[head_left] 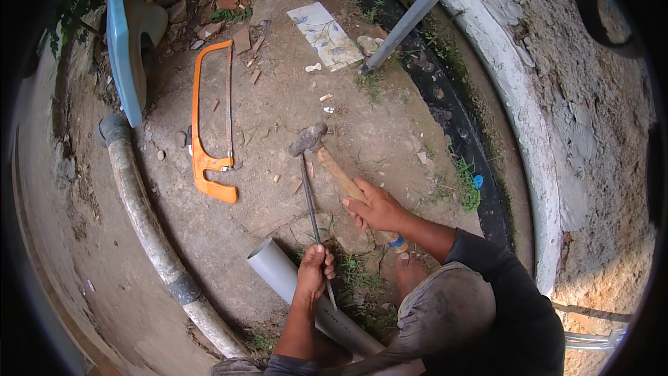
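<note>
Your right hand (376, 209) is wrapped around the wooden handle of a hammer (327, 160), fingers closed on the shaft low down, with the dark metal head lying toward the top of the view on the ground. Your left hand (314, 268) is clenched around a thin metal rod (310, 198), a chisel or bar by its look; the fist sits near the rod's lower end, and the rod's upper tip meets the hammer head. Just below and left of the hammer, under your left fist, lies a grey plastic pipe (278, 268), its open end pointing up-left.

Left of the hammer, an orange hacksaw (209, 125) lies flat on the hard ground, blade side toward the hammer, well apart from both hands. Farther left of it a dirty hose-like pipe (142, 216) curves along the ground. Above the hammer rests a pale rectangular tile with a blue leaf pattern (325, 33), and just right of that tile a grey metal pole (417, 10) slants up out of view. A light blue plastic object (125, 49) stands up-left of the hacksaw. Right of the hammer, a small blue cap (478, 182) sits in grass by a white curved kerb (515, 97).
</note>
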